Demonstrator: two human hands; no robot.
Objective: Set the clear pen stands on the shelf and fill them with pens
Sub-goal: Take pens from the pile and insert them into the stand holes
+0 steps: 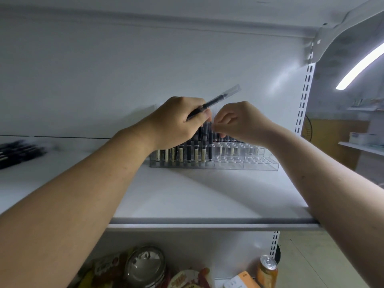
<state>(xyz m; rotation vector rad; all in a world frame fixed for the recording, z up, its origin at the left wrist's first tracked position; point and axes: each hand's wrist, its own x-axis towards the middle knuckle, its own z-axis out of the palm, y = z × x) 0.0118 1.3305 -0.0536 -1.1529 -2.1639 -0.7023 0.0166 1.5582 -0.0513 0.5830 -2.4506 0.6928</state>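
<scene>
Left grip (pixel 178 121) holds pen (pixel 214 101), right grip (pixel 241 121) curled.

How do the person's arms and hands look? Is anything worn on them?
Both are bare. The left hand and right hand show no glove, and no ring or watch is visible. No sleeve reaches the left forearm or right forearm within the view.

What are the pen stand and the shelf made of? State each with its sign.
Pen stand: clear glossy plastic, probably acrylic; pens show through its walls. Shelf: smooth white board with a dull sheen, maybe painted metal; cannot tell for sure.
</scene>
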